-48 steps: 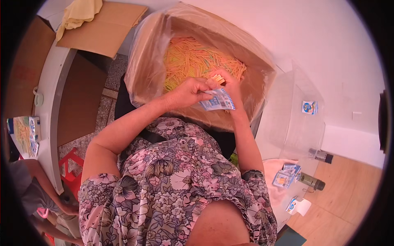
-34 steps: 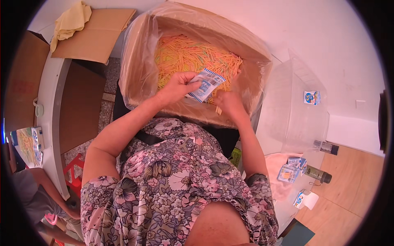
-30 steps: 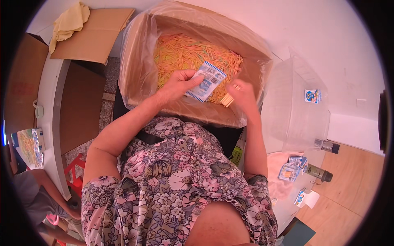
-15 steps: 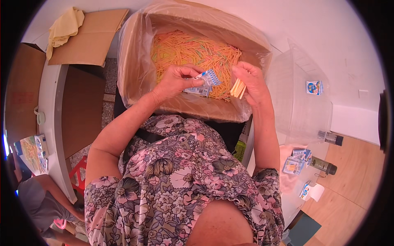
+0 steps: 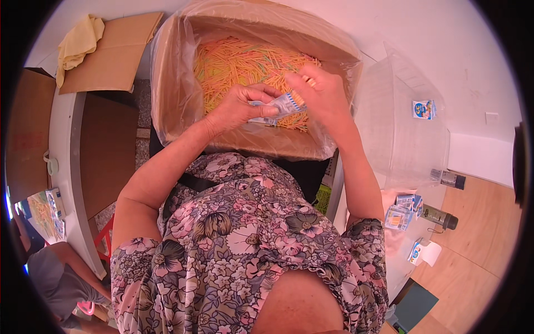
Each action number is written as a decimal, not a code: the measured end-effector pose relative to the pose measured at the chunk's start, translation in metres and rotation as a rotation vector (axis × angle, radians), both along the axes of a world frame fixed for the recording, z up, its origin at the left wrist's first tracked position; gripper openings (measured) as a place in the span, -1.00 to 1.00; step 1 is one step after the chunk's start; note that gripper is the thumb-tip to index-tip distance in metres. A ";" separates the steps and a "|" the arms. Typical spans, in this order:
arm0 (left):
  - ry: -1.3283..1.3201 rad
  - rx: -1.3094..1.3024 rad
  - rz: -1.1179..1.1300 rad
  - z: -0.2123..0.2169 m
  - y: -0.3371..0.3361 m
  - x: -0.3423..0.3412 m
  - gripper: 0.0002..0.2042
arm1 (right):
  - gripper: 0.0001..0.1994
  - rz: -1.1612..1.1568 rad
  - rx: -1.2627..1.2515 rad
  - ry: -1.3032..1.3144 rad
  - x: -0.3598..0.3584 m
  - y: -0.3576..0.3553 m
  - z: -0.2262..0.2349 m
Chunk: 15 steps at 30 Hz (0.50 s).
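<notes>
My left hand point(image 5: 242, 106) pinches a small clear-and-blue plastic packet point(image 5: 286, 103) over the box. Closed around a small bundle of thin pale-yellow sticks point(image 5: 298, 99) is my right hand point(image 5: 325, 94). The lower ends of the bundle are at the packet's mouth and seem to be inside it. Beneath both hands stands a cardboard box point(image 5: 239, 146) lined with clear plastic. Loose thin sticks point(image 5: 233, 69) in orange, yellow, pink and green cover its bottom. More blue-and-clear packaging shows under the left fingers, partly hidden.
A clear plastic bin point(image 5: 378, 128) stands right of the box, with a small packet point(image 5: 424, 109) inside. Filled packets point(image 5: 398, 217) lie on a pink cloth near a dark bottle point(image 5: 440, 217). At left are a cardboard flap point(image 5: 111, 53), a yellow cloth point(image 5: 80, 42) and another person point(image 5: 64, 278).
My right hand has moved left and brought the sticks against the packet's mouth. The left hand still holds the packet. The whole view has shifted slightly.
</notes>
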<state>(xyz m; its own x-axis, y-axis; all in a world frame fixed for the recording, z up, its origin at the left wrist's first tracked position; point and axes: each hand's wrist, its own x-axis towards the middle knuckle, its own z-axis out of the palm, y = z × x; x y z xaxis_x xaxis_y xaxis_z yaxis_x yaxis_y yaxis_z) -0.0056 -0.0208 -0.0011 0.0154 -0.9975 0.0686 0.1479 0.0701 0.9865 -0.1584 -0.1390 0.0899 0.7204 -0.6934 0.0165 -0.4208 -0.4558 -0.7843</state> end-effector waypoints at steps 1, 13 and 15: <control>0.098 0.082 -0.013 0.003 0.000 -0.001 -0.84 | -0.75 0.107 -0.110 0.015 -0.001 0.005 0.005; 0.096 0.128 -0.197 -0.013 -0.020 -0.029 -0.78 | -0.81 -0.070 -0.248 -0.062 -0.086 0.060 -0.006; 0.026 0.162 -0.247 -0.019 -0.025 -0.019 -0.78 | -0.80 -0.202 -0.080 -0.078 -0.141 0.080 0.028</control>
<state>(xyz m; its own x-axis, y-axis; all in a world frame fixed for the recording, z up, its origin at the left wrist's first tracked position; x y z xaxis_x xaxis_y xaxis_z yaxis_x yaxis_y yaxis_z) -0.0249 -0.0462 -0.0197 -0.2293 -0.9693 -0.0889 0.1661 -0.1289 0.9777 -0.2992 -0.0588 0.1174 0.5614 -0.8176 0.1279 -0.4491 -0.4308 -0.7827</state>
